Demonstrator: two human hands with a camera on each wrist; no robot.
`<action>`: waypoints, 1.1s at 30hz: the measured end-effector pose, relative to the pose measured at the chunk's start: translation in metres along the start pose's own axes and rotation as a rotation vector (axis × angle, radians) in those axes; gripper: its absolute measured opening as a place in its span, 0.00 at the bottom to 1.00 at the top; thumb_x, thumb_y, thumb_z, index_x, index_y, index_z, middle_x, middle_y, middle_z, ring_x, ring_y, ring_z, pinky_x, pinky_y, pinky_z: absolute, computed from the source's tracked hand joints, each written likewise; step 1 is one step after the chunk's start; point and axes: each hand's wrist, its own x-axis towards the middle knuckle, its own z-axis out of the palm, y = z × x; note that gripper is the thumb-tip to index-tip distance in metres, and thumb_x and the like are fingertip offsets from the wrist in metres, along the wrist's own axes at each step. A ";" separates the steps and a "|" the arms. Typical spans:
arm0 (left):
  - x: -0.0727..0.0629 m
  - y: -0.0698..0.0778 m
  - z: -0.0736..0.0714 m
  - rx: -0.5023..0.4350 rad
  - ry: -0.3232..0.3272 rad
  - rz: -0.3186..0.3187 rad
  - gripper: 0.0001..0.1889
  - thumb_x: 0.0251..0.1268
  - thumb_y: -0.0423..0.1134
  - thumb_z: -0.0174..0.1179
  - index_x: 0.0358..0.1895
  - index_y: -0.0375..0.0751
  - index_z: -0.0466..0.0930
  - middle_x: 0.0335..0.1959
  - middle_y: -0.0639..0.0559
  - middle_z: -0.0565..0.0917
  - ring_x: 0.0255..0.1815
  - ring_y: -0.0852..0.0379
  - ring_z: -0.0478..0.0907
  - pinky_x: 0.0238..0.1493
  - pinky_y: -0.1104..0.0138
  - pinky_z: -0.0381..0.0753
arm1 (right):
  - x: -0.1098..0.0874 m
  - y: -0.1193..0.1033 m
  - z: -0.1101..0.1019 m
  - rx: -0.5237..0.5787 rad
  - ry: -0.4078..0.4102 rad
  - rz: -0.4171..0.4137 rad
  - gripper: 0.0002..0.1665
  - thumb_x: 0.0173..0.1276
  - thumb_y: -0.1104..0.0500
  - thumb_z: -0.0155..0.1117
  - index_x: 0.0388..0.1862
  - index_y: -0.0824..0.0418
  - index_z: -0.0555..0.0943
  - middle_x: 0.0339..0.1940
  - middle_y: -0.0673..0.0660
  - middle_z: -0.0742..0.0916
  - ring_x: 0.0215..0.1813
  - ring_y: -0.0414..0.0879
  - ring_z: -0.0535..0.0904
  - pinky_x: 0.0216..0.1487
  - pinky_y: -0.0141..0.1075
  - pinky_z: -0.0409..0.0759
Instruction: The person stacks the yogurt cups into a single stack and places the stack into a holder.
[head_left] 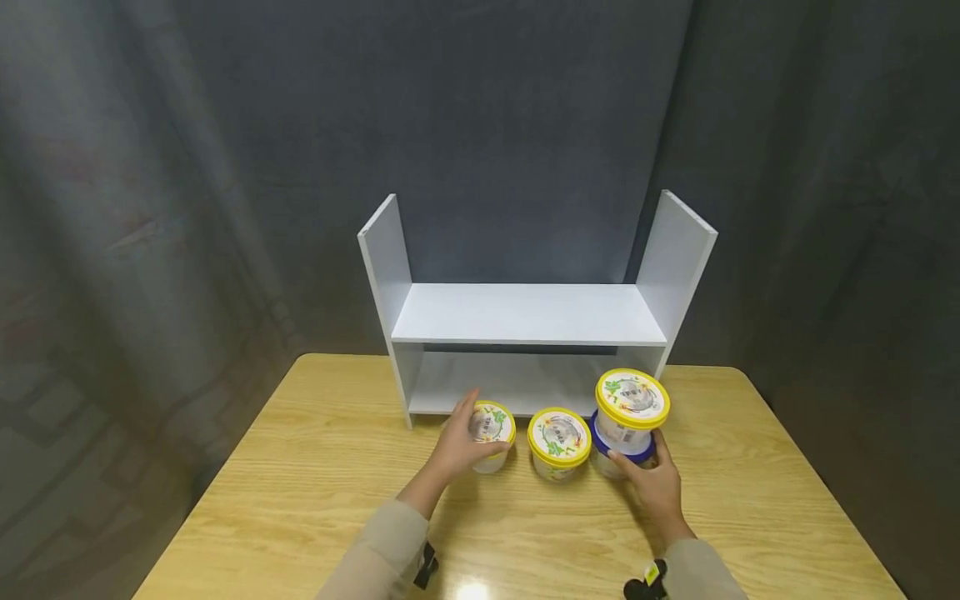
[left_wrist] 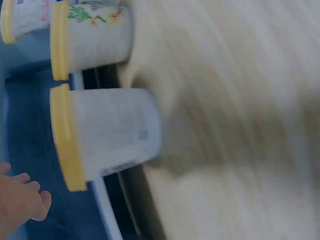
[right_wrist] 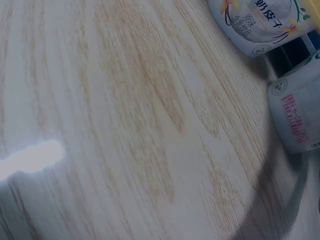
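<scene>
Three yellow-lidded tubs and one blue-lidded tub are near the shelf's front. My left hand (head_left: 455, 446) is spread around the left tub (head_left: 492, 423), its thumb over the near side of the lid in the head view. In the left wrist view the fingers (left_wrist: 35, 197) appear beside that tub's lid (left_wrist: 68, 137), with a gap between. A middle tub (head_left: 558, 439) stands on the table. To its right, a yellow-lidded tub (head_left: 632, 400) sits on the blue-lidded tub (head_left: 604, 463). My right hand (head_left: 655, 486) grips the lower one around its blue lid, thumb in front, fingers at the right.
A white two-tier shelf (head_left: 528, 313) with upright side panels stands at the back of the wooden table (head_left: 315, 483). Its lower board (head_left: 502, 379) lies behind the tubs. Grey curtains (head_left: 517, 125) hang behind the table and along both sides.
</scene>
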 end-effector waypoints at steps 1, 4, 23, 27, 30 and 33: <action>-0.001 -0.002 -0.001 0.010 0.003 0.001 0.51 0.34 0.50 0.70 0.66 0.44 0.50 0.65 0.43 0.52 0.61 0.37 0.51 0.54 0.43 0.54 | 0.000 -0.001 0.000 -0.002 0.001 0.000 0.56 0.48 0.57 0.69 0.68 0.58 0.44 0.63 0.67 0.61 0.61 0.56 0.57 0.59 0.46 0.58; -0.004 -0.011 -0.001 0.041 0.012 -0.007 0.52 0.34 0.49 0.70 0.66 0.42 0.49 0.65 0.40 0.51 0.62 0.38 0.49 0.55 0.41 0.49 | -0.001 -0.001 0.000 -0.007 -0.001 -0.001 0.56 0.48 0.57 0.69 0.68 0.58 0.44 0.63 0.67 0.61 0.61 0.56 0.57 0.59 0.46 0.58; -0.005 -0.047 0.012 0.029 0.087 -0.096 0.54 0.30 0.44 0.72 0.65 0.35 0.48 0.64 0.36 0.51 0.62 0.37 0.49 0.53 0.37 0.44 | 0.001 0.001 0.001 0.022 0.001 0.020 0.56 0.47 0.57 0.69 0.68 0.55 0.45 0.63 0.64 0.63 0.61 0.53 0.59 0.58 0.37 0.61; -0.004 -0.049 0.015 0.017 0.079 -0.109 0.53 0.31 0.43 0.71 0.65 0.36 0.48 0.64 0.37 0.52 0.62 0.39 0.49 0.53 0.37 0.43 | -0.001 -0.001 0.001 0.012 0.001 0.017 0.55 0.48 0.57 0.69 0.68 0.56 0.45 0.63 0.64 0.62 0.61 0.54 0.59 0.58 0.39 0.61; -0.003 -0.049 0.017 0.004 0.083 -0.113 0.54 0.31 0.42 0.71 0.65 0.37 0.47 0.64 0.38 0.53 0.62 0.40 0.50 0.54 0.38 0.43 | -0.001 -0.002 0.001 0.021 -0.009 0.025 0.56 0.48 0.57 0.68 0.68 0.56 0.43 0.63 0.65 0.61 0.62 0.54 0.58 0.59 0.43 0.59; -0.003 -0.050 0.019 -0.011 0.091 -0.101 0.54 0.31 0.42 0.72 0.65 0.36 0.47 0.64 0.38 0.53 0.62 0.39 0.51 0.54 0.39 0.45 | -0.001 -0.003 0.000 0.021 -0.014 0.031 0.56 0.49 0.57 0.68 0.68 0.56 0.42 0.64 0.65 0.60 0.62 0.55 0.56 0.59 0.44 0.58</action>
